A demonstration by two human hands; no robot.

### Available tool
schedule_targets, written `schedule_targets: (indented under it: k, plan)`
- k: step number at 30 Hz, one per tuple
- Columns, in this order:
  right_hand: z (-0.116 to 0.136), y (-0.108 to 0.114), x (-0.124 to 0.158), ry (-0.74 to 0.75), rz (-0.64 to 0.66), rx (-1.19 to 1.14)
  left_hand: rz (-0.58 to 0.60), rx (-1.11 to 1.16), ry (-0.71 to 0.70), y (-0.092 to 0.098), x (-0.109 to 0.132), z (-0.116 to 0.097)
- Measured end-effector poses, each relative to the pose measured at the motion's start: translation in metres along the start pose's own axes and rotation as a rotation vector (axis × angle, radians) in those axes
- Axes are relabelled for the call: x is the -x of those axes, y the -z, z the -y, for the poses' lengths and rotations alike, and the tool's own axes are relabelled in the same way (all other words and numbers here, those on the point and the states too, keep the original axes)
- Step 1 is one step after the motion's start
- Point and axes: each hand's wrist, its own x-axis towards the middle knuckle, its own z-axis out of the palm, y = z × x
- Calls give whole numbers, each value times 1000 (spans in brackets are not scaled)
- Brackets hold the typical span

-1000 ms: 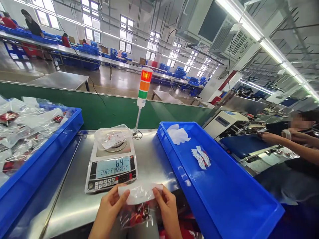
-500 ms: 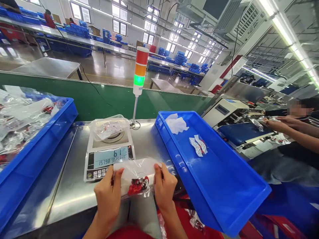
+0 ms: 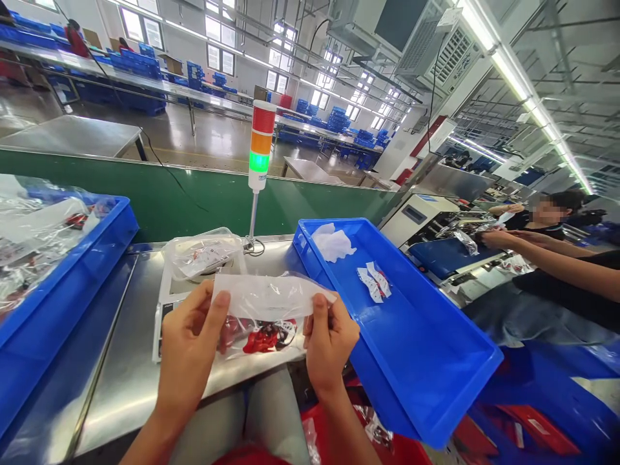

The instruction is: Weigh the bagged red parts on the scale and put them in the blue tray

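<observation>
1. Watching through the head camera, I see my left hand (image 3: 188,342) and right hand (image 3: 329,339) both clenched on the top edge of a clear plastic bag (image 3: 261,303), pinching it between thumbs and fingers.
2. Inside that bag lies a red-and-black part (image 3: 264,339).
3. The bag is held above a stainless steel tabletop (image 3: 121,349), in front of a white digital scale (image 3: 163,329).
4. A second clear plastic bag (image 3: 203,253) lies on the scale.
5. A long blue plastic tray (image 3: 416,329) sits just beside my right hand.
6. A blue plastic crate (image 3: 82,274) of bagged parts sits left of the scale.
</observation>
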Motion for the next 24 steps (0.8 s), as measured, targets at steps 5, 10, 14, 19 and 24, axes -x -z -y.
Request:
schedule_targets:
  k: [5, 10, 14, 19, 24]
  plan:
    - [4, 1, -3, -35, -58, 5, 142, 37, 144, 5, 10, 4]
    - [9, 1, -2, -98, -47, -65, 143, 78, 246, 3, 22, 3]
    - [12, 3, -3, -119, -10, -97, 112, 65, 220, 2, 22, 2]
    - [11, 6, -4, -116, 6, -130, 125, 76, 220, 0, 20, 1]
    - [9, 6, -3, -142, 19, -118, 111, 56, 218, -1, 21, 3]
